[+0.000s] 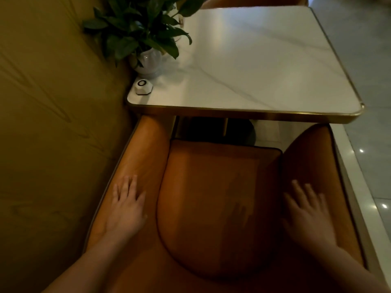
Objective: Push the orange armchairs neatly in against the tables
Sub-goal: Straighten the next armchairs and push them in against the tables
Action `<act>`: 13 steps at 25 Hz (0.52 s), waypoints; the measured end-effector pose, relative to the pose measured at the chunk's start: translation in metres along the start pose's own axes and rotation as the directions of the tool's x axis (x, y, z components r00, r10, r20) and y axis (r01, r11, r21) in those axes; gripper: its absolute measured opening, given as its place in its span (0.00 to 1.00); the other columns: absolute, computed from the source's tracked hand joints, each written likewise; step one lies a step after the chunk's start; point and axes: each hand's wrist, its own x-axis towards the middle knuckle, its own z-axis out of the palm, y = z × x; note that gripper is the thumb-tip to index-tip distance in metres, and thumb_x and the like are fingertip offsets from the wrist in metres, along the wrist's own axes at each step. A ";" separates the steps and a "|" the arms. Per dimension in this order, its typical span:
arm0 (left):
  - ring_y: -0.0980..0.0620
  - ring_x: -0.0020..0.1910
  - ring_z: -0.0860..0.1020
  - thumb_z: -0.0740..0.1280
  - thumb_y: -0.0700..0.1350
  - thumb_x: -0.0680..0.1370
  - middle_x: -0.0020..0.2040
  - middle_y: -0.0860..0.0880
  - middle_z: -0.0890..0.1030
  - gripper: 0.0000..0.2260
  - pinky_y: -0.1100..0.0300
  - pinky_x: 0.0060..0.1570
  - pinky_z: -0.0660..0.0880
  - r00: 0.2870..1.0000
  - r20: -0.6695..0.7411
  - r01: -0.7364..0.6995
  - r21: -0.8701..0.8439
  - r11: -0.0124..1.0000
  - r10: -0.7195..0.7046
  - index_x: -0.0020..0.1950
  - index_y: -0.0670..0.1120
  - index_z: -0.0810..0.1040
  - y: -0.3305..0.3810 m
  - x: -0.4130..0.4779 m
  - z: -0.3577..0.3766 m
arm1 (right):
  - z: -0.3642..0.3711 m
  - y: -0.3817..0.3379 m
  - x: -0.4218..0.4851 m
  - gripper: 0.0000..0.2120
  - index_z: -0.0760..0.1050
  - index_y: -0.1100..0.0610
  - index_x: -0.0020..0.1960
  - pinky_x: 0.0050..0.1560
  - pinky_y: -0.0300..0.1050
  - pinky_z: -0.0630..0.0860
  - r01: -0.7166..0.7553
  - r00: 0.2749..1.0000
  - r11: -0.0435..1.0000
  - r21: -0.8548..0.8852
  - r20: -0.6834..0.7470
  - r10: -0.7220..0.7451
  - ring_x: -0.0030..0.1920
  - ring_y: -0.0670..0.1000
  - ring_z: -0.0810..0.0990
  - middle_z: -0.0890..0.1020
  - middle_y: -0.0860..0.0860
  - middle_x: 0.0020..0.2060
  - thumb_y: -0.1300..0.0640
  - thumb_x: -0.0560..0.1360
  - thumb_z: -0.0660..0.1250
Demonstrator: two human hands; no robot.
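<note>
At 6 o'clock from the desk (pixel 264 66), the orange armchair (pixel 213 199) sits with its armrest tips about level with the gold-edged rim, seat front just short of it. Both hands lie flat, fingers spread, gripping nothing: left hand (pixel 127 208) on the 9 o'clock armrest, right hand (pixel 306 212) on the 3 o'clock one. Pushing evenly toward 12 o'clock should keep it square; the wall (pixel 53 102) at 9 o'clock sits close, so drifting that way could scrape.

A dim olive-yellow wall (pixel 53 123) fills the nine o'clock side. Glossy pale grey floor tiles (pixel 368 60) run from one to four o'clock, catching small ceiling-light glints.
</note>
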 end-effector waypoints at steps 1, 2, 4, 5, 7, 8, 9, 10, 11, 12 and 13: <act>0.40 0.79 0.36 0.65 0.61 0.78 0.82 0.41 0.41 0.31 0.40 0.76 0.36 0.999 0.033 -0.008 -0.119 0.993 0.012 0.79 0.55 0.62 0.006 -0.016 -0.001 | 0.003 -0.013 -0.023 0.35 0.52 0.44 0.79 0.76 0.58 0.40 0.050 0.997 0.994 0.098 0.052 -0.056 0.77 0.57 0.34 0.37 0.51 0.79 0.35 0.77 0.58; 0.41 0.80 0.40 0.64 0.61 0.79 0.83 0.43 0.45 0.30 0.41 0.77 0.39 0.997 0.076 0.004 -0.249 0.969 0.015 0.79 0.56 0.61 0.014 -0.037 -0.004 | 0.004 -0.025 -0.050 0.34 0.54 0.44 0.79 0.76 0.54 0.42 0.094 0.987 0.977 0.194 0.108 -0.116 0.78 0.55 0.37 0.40 0.49 0.79 0.35 0.77 0.58; 0.43 0.80 0.54 0.64 0.61 0.80 0.82 0.45 0.51 0.29 0.47 0.78 0.51 0.981 0.190 0.056 -0.498 0.865 0.046 0.79 0.56 0.61 0.035 -0.087 -0.017 | -0.008 -0.045 -0.100 0.30 0.60 0.44 0.77 0.75 0.46 0.47 0.167 0.955 0.912 0.375 0.169 -0.244 0.78 0.50 0.45 0.50 0.45 0.80 0.35 0.77 0.59; 0.44 0.77 0.61 0.64 0.61 0.80 0.82 0.46 0.54 0.28 0.51 0.75 0.58 0.972 0.220 0.060 -0.571 0.819 0.082 0.78 0.57 0.62 0.047 -0.112 -0.024 | -0.016 -0.053 -0.122 0.29 0.63 0.43 0.75 0.74 0.41 0.51 0.191 0.940 0.868 0.458 0.170 -0.296 0.77 0.47 0.51 0.57 0.43 0.78 0.34 0.77 0.58; 0.50 0.73 0.68 0.61 0.63 0.80 0.79 0.51 0.62 0.24 0.57 0.69 0.65 0.966 0.200 -0.002 -0.621 0.784 0.162 0.76 0.59 0.65 0.067 -0.155 -0.043 | -0.038 -0.066 -0.160 0.28 0.69 0.40 0.70 0.66 0.34 0.60 0.182 0.924 0.788 0.588 0.172 -0.341 0.70 0.40 0.65 0.71 0.39 0.69 0.29 0.74 0.57; 0.53 0.72 0.69 0.59 0.65 0.80 0.77 0.54 0.65 0.23 0.57 0.68 0.65 0.957 0.197 -0.051 -0.608 0.793 0.213 0.74 0.62 0.67 0.073 -0.174 -0.052 | -0.049 -0.070 -0.178 0.30 0.71 0.39 0.68 0.63 0.33 0.63 0.194 0.909 0.764 0.615 0.180 -0.375 0.66 0.39 0.69 0.75 0.38 0.65 0.25 0.72 0.55; 0.55 0.71 0.70 0.55 0.68 0.79 0.74 0.56 0.69 0.24 0.57 0.67 0.64 0.939 0.201 -0.119 -0.567 0.815 0.277 0.73 0.62 0.68 0.078 -0.192 -0.059 | -0.056 -0.074 -0.193 0.33 0.71 0.39 0.67 0.61 0.34 0.65 0.245 0.884 0.755 0.609 0.179 -0.431 0.63 0.39 0.71 0.76 0.38 0.62 0.22 0.71 0.52; 0.57 0.70 0.70 0.51 0.71 0.77 0.71 0.57 0.71 0.27 0.57 0.68 0.63 0.917 0.200 -0.201 -0.518 0.831 0.346 0.71 0.61 0.70 0.080 -0.208 -0.064 | -0.058 -0.077 -0.208 0.35 0.71 0.39 0.67 0.62 0.36 0.65 0.321 0.854 0.751 0.577 0.167 -0.492 0.63 0.41 0.72 0.77 0.39 0.62 0.20 0.70 0.49; 0.58 0.69 0.70 0.47 0.73 0.75 0.69 0.58 0.73 0.32 0.56 0.69 0.60 0.895 0.197 -0.266 -0.484 0.834 0.400 0.70 0.60 0.72 0.079 -0.221 -0.067 | -0.061 -0.080 -0.217 0.38 0.70 0.39 0.68 0.64 0.38 0.64 0.387 0.829 0.745 0.543 0.148 -0.539 0.65 0.43 0.73 0.77 0.40 0.64 0.20 0.70 0.46; 0.59 0.70 0.68 0.45 0.74 0.73 0.69 0.59 0.73 0.34 0.55 0.71 0.57 0.883 0.205 -0.292 -0.466 0.835 0.423 0.69 0.60 0.73 0.079 -0.229 -0.068 | -0.062 -0.081 -0.223 0.39 0.70 0.40 0.69 0.66 0.40 0.63 0.409 0.824 0.751 0.518 0.145 -0.548 0.66 0.45 0.72 0.76 0.40 0.65 0.19 0.69 0.44; 0.60 0.71 0.67 0.45 0.74 0.72 0.70 0.59 0.73 0.35 0.54 0.72 0.54 0.887 0.209 -0.285 -0.456 0.843 0.412 0.70 0.60 0.73 0.078 -0.231 -0.069 | -0.062 -0.084 -0.223 0.41 0.70 0.40 0.69 0.66 0.41 0.63 0.397 0.837 0.768 0.503 0.146 -0.528 0.65 0.46 0.73 0.76 0.41 0.65 0.19 0.69 0.43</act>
